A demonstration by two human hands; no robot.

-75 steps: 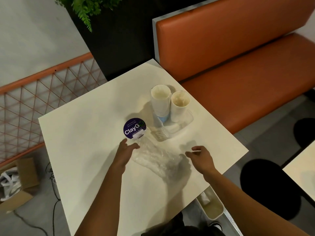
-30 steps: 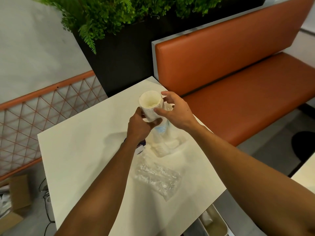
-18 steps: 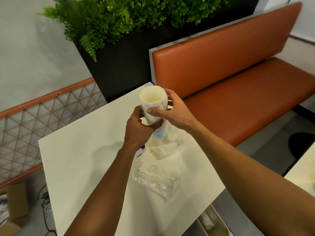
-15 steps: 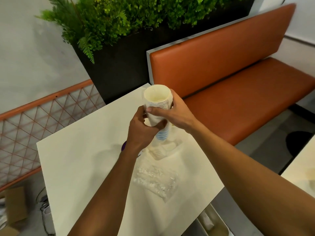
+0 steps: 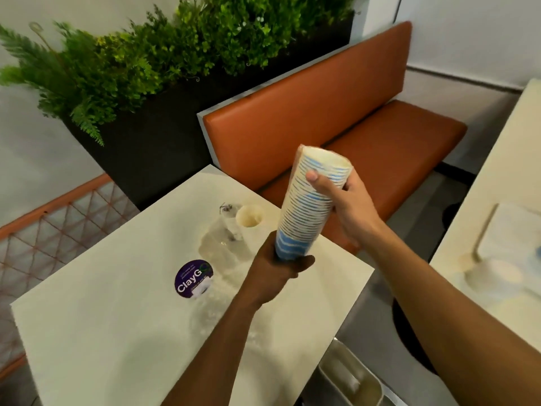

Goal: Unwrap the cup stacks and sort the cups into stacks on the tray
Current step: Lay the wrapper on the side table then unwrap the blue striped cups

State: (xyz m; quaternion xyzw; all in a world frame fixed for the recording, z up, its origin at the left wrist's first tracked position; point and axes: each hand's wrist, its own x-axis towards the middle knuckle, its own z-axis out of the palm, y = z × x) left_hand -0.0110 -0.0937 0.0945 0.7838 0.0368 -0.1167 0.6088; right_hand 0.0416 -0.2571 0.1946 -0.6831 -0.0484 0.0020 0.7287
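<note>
A tall cup stack (image 5: 307,206) is held in the air by both hands, its long axis nearly upright, with the mouth leaning away and to the right; the left hand (image 5: 276,273) curls round its blue base from below; the right hand (image 5: 348,209) wraps its fingers round the upper part, near the rim; the clear tray (image 5: 209,244) lies on the table beyond and left of the left hand, which is the nearer one; a shorter stack (image 5: 248,222) stands on it.

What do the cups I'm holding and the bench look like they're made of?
The cups look like paper: matte cream with blue print, with thin rims showing in layers. The bench looks like orange vinyl or faux leather: smooth, seamless padding with a soft sheen.
</note>
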